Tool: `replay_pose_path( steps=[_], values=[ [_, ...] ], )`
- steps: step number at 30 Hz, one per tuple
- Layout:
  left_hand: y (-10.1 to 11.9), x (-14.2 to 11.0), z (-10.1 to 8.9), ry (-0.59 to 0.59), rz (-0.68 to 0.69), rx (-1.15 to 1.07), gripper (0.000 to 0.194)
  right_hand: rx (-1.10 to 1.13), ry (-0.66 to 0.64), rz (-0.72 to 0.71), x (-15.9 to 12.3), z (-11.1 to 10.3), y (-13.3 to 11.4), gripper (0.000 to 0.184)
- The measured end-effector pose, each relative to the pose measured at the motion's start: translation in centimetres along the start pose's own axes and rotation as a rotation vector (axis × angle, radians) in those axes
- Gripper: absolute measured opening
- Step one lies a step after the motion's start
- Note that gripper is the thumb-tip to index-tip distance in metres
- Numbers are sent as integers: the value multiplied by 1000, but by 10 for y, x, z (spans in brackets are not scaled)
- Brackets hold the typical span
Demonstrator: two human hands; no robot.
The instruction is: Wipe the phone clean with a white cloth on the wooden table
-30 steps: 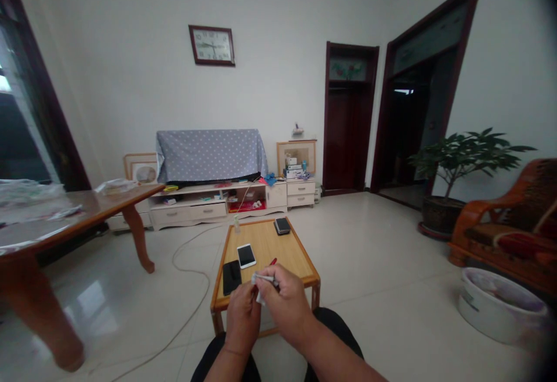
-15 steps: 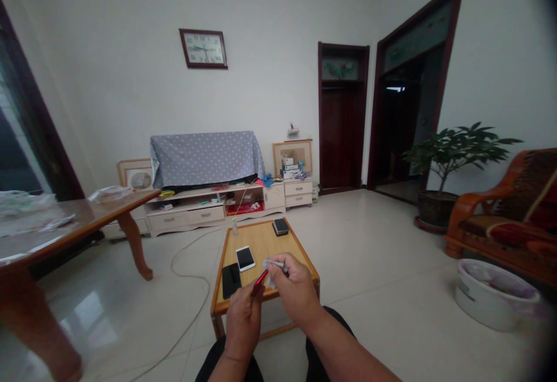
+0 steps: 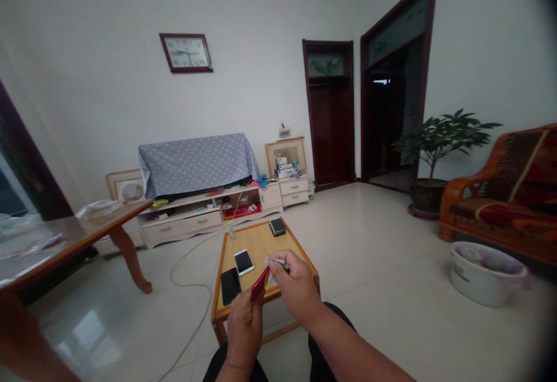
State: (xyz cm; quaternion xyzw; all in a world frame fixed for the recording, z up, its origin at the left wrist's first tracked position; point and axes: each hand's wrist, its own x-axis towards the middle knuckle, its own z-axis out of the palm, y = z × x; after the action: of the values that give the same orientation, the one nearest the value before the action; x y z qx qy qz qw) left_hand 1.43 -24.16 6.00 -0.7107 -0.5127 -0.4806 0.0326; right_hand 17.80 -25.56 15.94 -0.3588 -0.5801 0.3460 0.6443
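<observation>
My left hand (image 3: 244,327) is closed round a thin red phone (image 3: 260,284), held on edge above the near rim of a small wooden table (image 3: 291,241). My right hand (image 3: 296,288) pinches a small white wipe (image 3: 273,263) just right of the red phone's upper end. On the table lie a white phone (image 3: 243,262), a black phone (image 3: 230,285) beside it, and a dark phone (image 3: 277,227) near the far right corner. A small clear bottle (image 3: 231,230) stands at the far left corner.
A large brown table (image 3: 56,242) stands at the left. A cable (image 3: 185,277) trails across the tiled floor to a low TV cabinet (image 3: 195,213). A white bin (image 3: 485,271), a wooden sofa (image 3: 500,196) and a potted plant (image 3: 435,155) stand at the right.
My hands have come apart: the left now shows the red phone on edge, the right holds the wipe off to its side. My view has swung to the right.
</observation>
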Motion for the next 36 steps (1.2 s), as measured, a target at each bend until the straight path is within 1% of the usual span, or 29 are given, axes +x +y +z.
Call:
replay_pose_path(
  steps=[4, 5, 6, 9, 11, 14, 16, 17, 21, 23, 25, 27, 30, 32, 34, 36],
  values=[
    [2, -1, 3, 17, 13, 5, 27, -27, -106, -69, -13, 5, -5, 12],
    [3, -1, 3, 21, 12, 10, 26, -26, -112, -73, -14, 5, -6, 11],
    [5, -1, 2, 23, 5, 16, 26, -21, -100, -64, -12, 4, -5, 12],
    [12, 2, 0, 18, -11, 26, 28, -1, -7, -14, -2, -2, -3, 17],
    [15, 4, -1, 13, -7, 27, 29, -3, 16, -15, 0, -4, -2, 17],
    [15, 5, 0, 21, 5, 40, 30, -15, -57, -66, -6, -2, -4, 13],
    [14, 4, 1, 27, 14, 44, 31, -9, -90, -76, -8, -1, -5, 12],
    [14, 4, 1, 30, 19, 42, 30, -1, -83, -65, -8, -2, -6, 13],
    [16, 5, 1, 35, 16, 46, 29, 4, 22, -9, -1, -8, -6, 17],
    [16, 5, 0, 28, 14, 61, 28, -10, 4, -29, -3, -7, -7, 15],
    [14, 4, 0, 20, 30, 67, 28, -29, -53, -68, -7, -4, -8, 11],
    [11, 3, 0, 20, 29, 69, 29, -35, -83, -81, -8, -2, -9, 10],
    [7, 3, 0, 8, 2, 65, 27, -19, -21, -33, -1, -4, -10, 14],
    [6, 5, 0, 2, 17, 44, 28, -16, 20, -9, 3, -5, -10, 15],
    [5, 6, 0, 9, 44, 25, 28, -16, 0, -24, 1, -3, -11, 14],
    [4, 6, 1, 27, 46, 27, 27, -16, -61, -54, -4, 0, -12, 12]
  ],
)
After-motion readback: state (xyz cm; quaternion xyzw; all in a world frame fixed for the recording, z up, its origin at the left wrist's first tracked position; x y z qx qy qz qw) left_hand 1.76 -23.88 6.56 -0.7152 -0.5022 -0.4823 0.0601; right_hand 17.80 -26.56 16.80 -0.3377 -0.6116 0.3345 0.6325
